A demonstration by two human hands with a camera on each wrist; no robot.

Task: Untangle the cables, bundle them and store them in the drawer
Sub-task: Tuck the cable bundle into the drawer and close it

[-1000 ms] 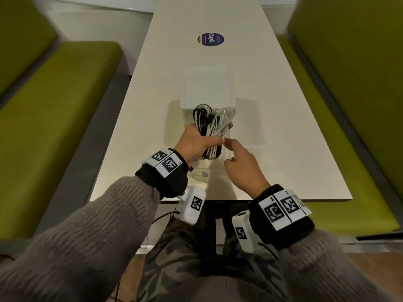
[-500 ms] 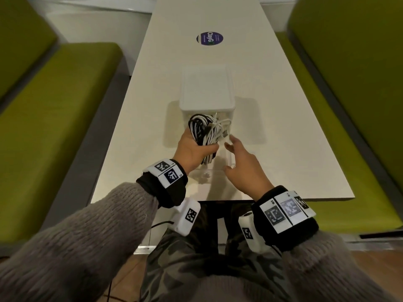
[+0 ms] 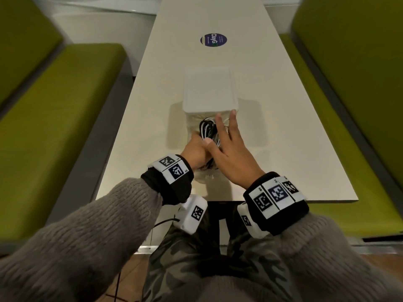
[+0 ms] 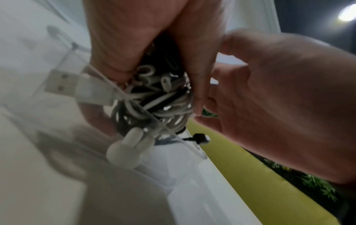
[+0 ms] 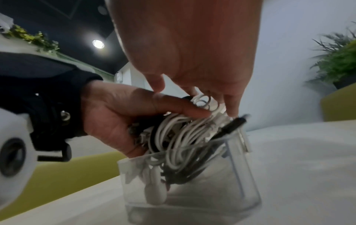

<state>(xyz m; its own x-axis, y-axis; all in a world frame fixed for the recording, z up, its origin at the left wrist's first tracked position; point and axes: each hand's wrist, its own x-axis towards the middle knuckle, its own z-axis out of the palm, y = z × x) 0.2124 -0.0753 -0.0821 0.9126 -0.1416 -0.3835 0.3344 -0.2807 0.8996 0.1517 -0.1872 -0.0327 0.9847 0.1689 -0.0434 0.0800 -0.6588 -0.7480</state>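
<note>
A bundle of white and black cables (image 3: 207, 129) sits partly inside the clear pulled-out drawer (image 5: 240, 182) of a white drawer box (image 3: 209, 90). My left hand (image 3: 196, 147) grips the bundle (image 5: 179, 134) from the left, thumb across its top. My right hand (image 3: 226, 134) lies over the bundle with straight fingers (image 5: 231, 106) that touch the upper loops. A white USB plug (image 4: 63, 83) and a rounded white plug (image 4: 127, 150) stick out of the bundle (image 4: 159, 99) against the drawer wall. The bundle's lower end is below the drawer rim.
The drawer box stands on a long white table (image 3: 283, 138) with a round purple sticker (image 3: 213, 40) further back. Green benches (image 3: 54, 118) run along both sides. The table's near edge (image 3: 305, 200) is just ahead of my wrists.
My left hand has lowered the cable bundle forward into the drawer. My right hand has moved from beside the bundle to over it, fingers stretched out.
</note>
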